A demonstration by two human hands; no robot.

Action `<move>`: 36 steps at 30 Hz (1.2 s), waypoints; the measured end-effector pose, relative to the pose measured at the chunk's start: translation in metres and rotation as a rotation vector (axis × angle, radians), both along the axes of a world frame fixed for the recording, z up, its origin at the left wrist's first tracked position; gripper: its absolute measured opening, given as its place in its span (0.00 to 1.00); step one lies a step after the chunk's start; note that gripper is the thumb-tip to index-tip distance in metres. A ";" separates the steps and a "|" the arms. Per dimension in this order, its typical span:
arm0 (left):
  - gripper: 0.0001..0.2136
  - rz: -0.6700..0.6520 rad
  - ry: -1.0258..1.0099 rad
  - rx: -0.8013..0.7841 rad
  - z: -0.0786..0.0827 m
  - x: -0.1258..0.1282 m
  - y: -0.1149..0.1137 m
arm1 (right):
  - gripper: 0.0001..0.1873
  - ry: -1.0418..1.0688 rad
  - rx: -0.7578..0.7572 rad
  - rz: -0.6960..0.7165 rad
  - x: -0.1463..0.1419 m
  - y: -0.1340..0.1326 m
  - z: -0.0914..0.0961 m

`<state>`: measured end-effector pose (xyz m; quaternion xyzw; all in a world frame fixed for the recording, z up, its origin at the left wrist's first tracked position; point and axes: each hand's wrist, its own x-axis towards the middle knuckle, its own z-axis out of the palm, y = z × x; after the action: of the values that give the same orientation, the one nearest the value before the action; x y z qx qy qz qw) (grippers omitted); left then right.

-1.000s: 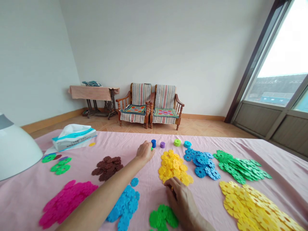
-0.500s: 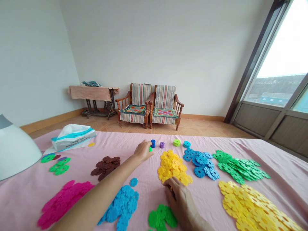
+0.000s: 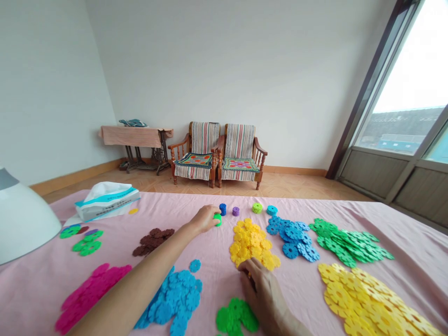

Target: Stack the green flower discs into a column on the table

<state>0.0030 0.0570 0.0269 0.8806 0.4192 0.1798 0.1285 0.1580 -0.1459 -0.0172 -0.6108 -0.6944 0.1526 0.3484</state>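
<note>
My left hand (image 3: 203, 219) reaches far across the pink cloth (image 3: 210, 254) with its fingers closed on a small green stack of discs (image 3: 217, 219). Just beyond stand a dark blue stack (image 3: 222, 209), a purple stack (image 3: 235, 211), a lime stack (image 3: 257, 207) and a teal stack (image 3: 272, 210). My right hand (image 3: 263, 291) rests near me, fingers curled at the near edge of the small yellow pile (image 3: 251, 242); what it pinches is hidden. A green pile (image 3: 235, 317) lies beside that hand.
Flat piles of discs lie around: brown (image 3: 154, 240), magenta (image 3: 89, 296), light blue (image 3: 173, 298), blue (image 3: 292, 235), green (image 3: 350, 245), large yellow (image 3: 371, 298). A tissue pack (image 3: 105, 199) and a white dome (image 3: 21, 224) sit at the left. Two chairs (image 3: 219, 154) stand beyond.
My left hand has drawn slightly back toward me and left, and the green stack now shows in its fingertips. My right hand has stayed in place.
</note>
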 end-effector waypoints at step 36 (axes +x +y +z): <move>0.09 0.041 -0.221 -0.146 -0.002 -0.116 -0.178 | 0.21 -0.121 -0.187 0.395 -0.013 -0.036 0.057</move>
<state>-0.1126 -0.1215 0.0247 0.8350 0.4326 0.2472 0.2336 0.1452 -0.1819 0.0398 -0.5005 -0.8031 0.2445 0.2114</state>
